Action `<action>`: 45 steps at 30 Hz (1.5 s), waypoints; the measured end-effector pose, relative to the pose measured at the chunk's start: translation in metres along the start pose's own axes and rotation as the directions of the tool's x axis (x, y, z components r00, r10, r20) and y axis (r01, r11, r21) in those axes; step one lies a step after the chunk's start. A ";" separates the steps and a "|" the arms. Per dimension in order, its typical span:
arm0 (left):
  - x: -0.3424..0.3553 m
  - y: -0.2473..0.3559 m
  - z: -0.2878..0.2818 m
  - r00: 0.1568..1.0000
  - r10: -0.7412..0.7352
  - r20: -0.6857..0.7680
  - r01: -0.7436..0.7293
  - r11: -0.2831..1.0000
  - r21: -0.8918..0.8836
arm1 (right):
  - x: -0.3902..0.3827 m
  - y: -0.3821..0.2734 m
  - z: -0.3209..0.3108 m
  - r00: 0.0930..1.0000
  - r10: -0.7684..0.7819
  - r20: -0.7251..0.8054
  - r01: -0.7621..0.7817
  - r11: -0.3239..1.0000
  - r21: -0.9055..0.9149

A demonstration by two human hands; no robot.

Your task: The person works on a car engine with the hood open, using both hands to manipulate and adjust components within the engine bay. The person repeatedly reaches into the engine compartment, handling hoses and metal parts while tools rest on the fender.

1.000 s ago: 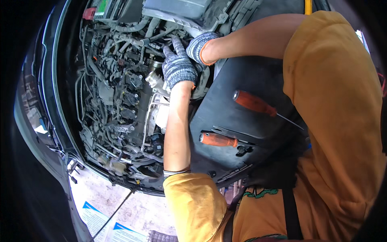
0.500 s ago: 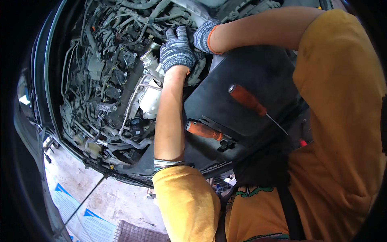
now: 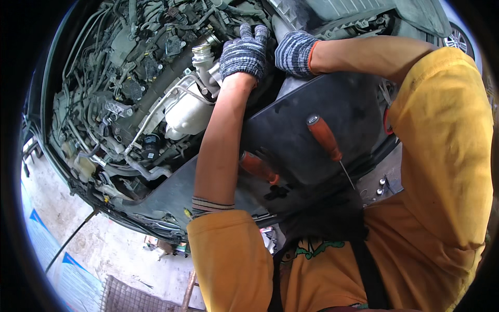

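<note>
Both my hands wear blue-grey and white striped knit gloves with orange cuffs. My left hand reaches into the engine bay beside a silver metal pipe neck. Its upper fingers are stretched out and apart, while the thumb is out of sight. Just to its right, my right hand is curled at the edge of a dark gap by the black fender cover. Whatever its fingers grip is hidden. Below the pipe neck is a rounded silver metal housing, close to my left forearm.
Two orange-handled tools lie on the fender cover: a screwdriver and another handle beside my left forearm. Hoses and wiring crowd the engine bay's left. A thin prop rod crosses above the floor, near a woven mat.
The whole view has shifted, bringing more of the car's right side and a wheel into sight. Both hands stay at the same engine area, with a slightly wider gap between them.
</note>
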State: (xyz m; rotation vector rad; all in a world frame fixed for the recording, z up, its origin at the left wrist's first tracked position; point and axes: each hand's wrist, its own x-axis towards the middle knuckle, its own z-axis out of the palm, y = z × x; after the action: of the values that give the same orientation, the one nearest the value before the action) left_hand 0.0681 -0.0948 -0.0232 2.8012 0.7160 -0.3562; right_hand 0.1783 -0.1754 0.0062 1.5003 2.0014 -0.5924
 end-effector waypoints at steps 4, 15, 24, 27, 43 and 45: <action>0.002 -0.005 0.005 1.000 0.009 0.002 -0.009 0.998 -0.063 | 0.006 -0.006 -0.003 0.997 -0.079 -0.023 0.077 0.992 -0.101; -0.008 -0.013 0.006 0.995 0.061 -0.084 -0.069 0.993 -0.093 | 0.086 0.034 0.030 0.987 0.033 0.156 -0.073 0.963 0.261; -0.005 -0.014 0.013 0.992 0.054 -0.111 -0.070 0.987 -0.145 | 0.095 0.020 0.046 0.990 0.081 0.117 -0.106 0.969 0.222; -0.002 -0.021 0.016 0.990 0.038 -0.139 -0.059 0.987 -0.151 | 0.095 0.021 0.036 0.990 0.060 0.127 -0.085 0.976 0.203; -0.012 -0.021 0.010 0.995 0.045 -0.093 -0.067 0.968 -0.244 | 0.085 0.034 0.053 0.955 -0.068 0.289 0.028 0.990 0.139; -0.009 -0.022 0.018 0.992 0.035 -0.124 -0.063 0.972 -0.228 | 0.085 0.030 0.054 0.957 -0.063 0.284 0.023 0.989 0.144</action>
State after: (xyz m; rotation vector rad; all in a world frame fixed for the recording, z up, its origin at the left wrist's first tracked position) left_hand 0.0463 -0.0848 -0.0411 2.6286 0.6640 -0.0886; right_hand 0.1987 -0.1412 -0.0917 1.3612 1.8012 -0.9298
